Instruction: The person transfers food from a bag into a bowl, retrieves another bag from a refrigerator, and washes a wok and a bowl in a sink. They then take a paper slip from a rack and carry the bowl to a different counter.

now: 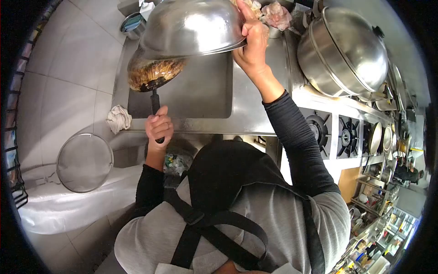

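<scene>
My left hand [159, 125] is closed round the black handle of a frying pan [155, 75]. The pan's scorched brown outside faces me, over the left part of the sink [205, 89]. My right hand [253, 41] grips the rim of a large stainless steel bowl [191, 27], its thumb and fingers at the right edge. Domed side up and tilted, the bowl hangs above the sink and hides the pan's far part.
Right of the sink stands a big lidded steel pot [342, 52], with gas burners [349, 137] nearer me. A crumpled cloth [119, 119] lies by the sink's left corner. Further left is a round mesh strainer [85, 163]. At the back left sits a metal container [133, 25].
</scene>
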A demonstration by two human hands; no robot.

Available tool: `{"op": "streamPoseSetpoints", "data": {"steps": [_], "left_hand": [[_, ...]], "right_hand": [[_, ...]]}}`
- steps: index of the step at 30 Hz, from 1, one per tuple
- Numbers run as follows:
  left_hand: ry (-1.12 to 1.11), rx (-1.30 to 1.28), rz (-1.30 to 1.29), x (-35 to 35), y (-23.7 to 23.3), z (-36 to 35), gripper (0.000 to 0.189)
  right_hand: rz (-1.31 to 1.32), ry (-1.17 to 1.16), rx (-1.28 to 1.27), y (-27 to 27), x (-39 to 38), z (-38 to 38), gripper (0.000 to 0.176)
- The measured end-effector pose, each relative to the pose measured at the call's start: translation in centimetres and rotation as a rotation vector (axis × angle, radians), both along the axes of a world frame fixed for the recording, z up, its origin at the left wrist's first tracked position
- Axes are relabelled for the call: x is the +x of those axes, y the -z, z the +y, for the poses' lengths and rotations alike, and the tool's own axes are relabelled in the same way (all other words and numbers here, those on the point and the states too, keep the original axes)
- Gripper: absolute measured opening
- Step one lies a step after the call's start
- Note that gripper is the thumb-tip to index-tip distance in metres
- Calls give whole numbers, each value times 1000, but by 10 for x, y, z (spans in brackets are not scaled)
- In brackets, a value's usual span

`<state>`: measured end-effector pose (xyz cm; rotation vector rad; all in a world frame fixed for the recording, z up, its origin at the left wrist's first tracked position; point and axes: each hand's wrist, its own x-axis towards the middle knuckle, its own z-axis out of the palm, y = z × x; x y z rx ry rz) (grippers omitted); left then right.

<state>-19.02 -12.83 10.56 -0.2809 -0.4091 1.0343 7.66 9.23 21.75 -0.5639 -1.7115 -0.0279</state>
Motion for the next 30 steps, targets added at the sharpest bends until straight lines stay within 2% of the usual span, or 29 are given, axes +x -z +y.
{"op": "streamPoseSetpoints", "data": {"steps": [2,3,4,5,6,8,9,10,11,12,13,15,16,17,18,19,20,21,22,23,25,26,27,30], "left_hand": [[56,-88,271,-18,13,-2,18],[61,-90,272,-21,12,-2,18],[73,-205,606,-24,10,-4,15],[76,-318,939,-27,8,-5,14],[60,-316,940,-27,8,-10,14],[-41,-361,1815,-25,18,-19,14],[-54,-372,1815,-32,28,-20,14],[-42,-309,2087,-38,41,-25,14],[-14,-228,2358,-42,51,-31,15],[-43,-151,2550,-44,55,-35,19],[-35,-134,2554,-49,64,-37,19],[-395,238,2943,-54,80,-40,26],[-135,29,2790,-46,63,-39,30],[-224,87,2860,-37,50,-40,31],[-213,179,2864,-31,42,-36,34],[-204,272,2863,-24,35,-31,36],[-201,392,2839,-27,39,-26,36],[-403,524,2878,-42,73,-24,37],[-426,643,2753,-8,26,-17,36],[-292,685,2757,-4,25,-10,33],[-305,767,2718,32,1,7,27],[-182,836,2601,46,-4,10,24],[-60,894,2486,57,-6,12,21],[3,1111,2345,100,10,21,16]], "right_hand": [[61,-69,-51,26,-4,11,30],[19,28,-350,43,-1,16,29],[-23,121,-648,61,3,18,31],[58,173,-774,84,8,19,36],[137,217,-895,108,16,22,42],[332,144,-1230,159,42,20,43],[475,95,-1372,138,45,-1,40],[621,53,-1519,114,50,-28,37],[701,-98,-1543,128,66,-36,35],[752,-42,-1555,115,70,-51,32],[765,-33,-1552,116,83,-61,32],[770,-57,-1649,121,119,-76,31],[793,-26,-1669,138,132,-84,29],[834,34,-1674,150,156,-98,29],[822,99,-1669,141,168,-118,22],[795,114,-1553,167,194,-137,20],[883,227,-1543,160,205,-159,20],[906,282,-1575,144,217,-183,21],[1117,198,-1367,191,245,-204,22],[1230,204,-1266,161,250,-230,23],[1295,409,-1182,163,285,-270,32],[1399,563,-1119,166,298,-292,28],[1387,634,-1173,171,319,-318,26],[1501,893,-1012,181,359,-390,25]]}}
